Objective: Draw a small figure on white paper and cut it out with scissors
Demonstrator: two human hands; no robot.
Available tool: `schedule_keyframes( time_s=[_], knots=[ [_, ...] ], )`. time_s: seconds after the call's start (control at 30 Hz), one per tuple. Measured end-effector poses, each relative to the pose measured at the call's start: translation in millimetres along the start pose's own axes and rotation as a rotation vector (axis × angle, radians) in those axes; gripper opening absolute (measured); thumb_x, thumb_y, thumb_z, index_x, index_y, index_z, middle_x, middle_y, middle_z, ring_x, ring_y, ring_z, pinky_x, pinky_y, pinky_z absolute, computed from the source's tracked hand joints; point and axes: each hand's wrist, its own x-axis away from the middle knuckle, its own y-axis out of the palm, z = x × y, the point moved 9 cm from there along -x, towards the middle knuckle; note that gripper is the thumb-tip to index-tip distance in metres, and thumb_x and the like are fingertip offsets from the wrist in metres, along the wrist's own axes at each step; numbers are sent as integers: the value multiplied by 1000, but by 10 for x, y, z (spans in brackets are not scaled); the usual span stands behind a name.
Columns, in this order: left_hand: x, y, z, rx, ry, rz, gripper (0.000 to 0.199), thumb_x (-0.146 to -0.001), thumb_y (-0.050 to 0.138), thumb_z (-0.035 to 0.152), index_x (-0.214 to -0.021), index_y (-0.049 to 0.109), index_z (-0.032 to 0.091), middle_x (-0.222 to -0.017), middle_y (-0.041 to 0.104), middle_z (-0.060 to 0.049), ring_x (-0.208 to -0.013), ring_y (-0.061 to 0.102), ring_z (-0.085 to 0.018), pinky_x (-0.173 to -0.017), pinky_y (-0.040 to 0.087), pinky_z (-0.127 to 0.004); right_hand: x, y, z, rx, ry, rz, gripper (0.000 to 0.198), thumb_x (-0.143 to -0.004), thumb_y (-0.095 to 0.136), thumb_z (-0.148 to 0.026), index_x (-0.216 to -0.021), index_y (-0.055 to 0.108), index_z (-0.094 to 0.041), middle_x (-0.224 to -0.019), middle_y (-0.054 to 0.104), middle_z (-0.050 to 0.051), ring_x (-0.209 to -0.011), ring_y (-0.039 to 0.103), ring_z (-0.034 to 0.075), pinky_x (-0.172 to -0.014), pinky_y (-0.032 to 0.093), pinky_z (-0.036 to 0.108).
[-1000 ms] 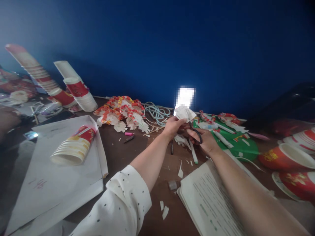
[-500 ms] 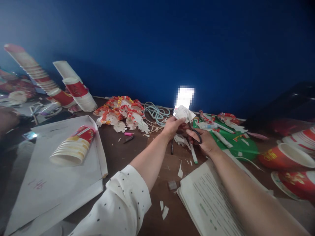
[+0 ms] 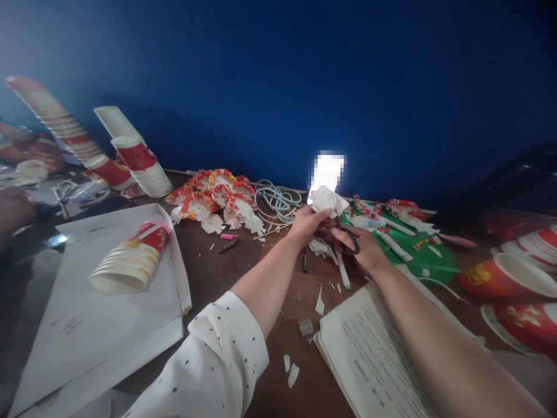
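Note:
My left hand [image 3: 308,224] pinches a piece of white paper [image 3: 327,200] with cut, uneven edges, held up above the table. Close beside it, my right hand [image 3: 363,249] is closed on the dark handles of a pair of scissors [image 3: 351,241]. The blades point up toward the paper; their tips are partly hidden, so I cannot tell whether they touch it. Under the hands lie a white marker with a green end [image 3: 343,273], a black pen [image 3: 304,261] and white paper cut-outs [image 3: 322,249].
Red-and-white paper pieces [image 3: 217,197] and a light blue cord [image 3: 277,200] lie at the back. Nested paper cups [image 3: 130,261] rest on white sheets [image 3: 87,342] at left. A printed booklet [image 3: 369,354] lies front right, near a green sheet [image 3: 429,261] and a red cup [image 3: 487,278].
Both hands remain close together with the paper and scissors, shifted very slightly to the right. Other things on the table look the same.

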Motion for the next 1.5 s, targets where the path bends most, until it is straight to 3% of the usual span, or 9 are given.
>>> schedule_keyframes(
  time_s=[0.63, 0.83, 1.33, 1.5],
  knots=[
    [-71, -81, -57, -50, 91, 11, 31, -66, 80, 33, -84, 67, 13, -71, 68, -3, -61, 63, -14, -68, 52, -29, -9, -13, -2, 77, -44, 39, 39, -75, 66, -61, -74, 70, -22, -58, 59, 0, -58, 53, 17, -55, 41, 30],
    [-6, -38, -56, -43, 51, 11, 32, -65, 79, 32, -87, 68, 11, -76, 71, -8, -65, 66, -18, -64, 53, -31, -11, -15, 25, 7, -50, 59, 40, -75, 68, -58, -59, 60, -22, -58, 57, 0, -55, 49, 14, -52, 37, 27],
    [-31, -68, -74, -65, 42, 29, 33, -63, 80, 32, -88, 70, 12, -79, 72, -8, -66, 66, -17, -64, 52, -29, 10, -5, -37, -36, -59, 69, 39, -73, 73, -53, -55, 58, -22, -54, 55, -2, -52, 46, 13, -52, 35, 27],
    [-56, -88, -77, -50, 59, 32, 34, -63, 81, 31, -89, 71, 12, -83, 73, -8, -71, 67, -18, -72, 53, -32, 27, 2, -59, -41, -35, 72, 38, -70, 75, -52, -55, 59, -21, -53, 54, -2, -52, 45, 13, -51, 34, 27]
  ],
)
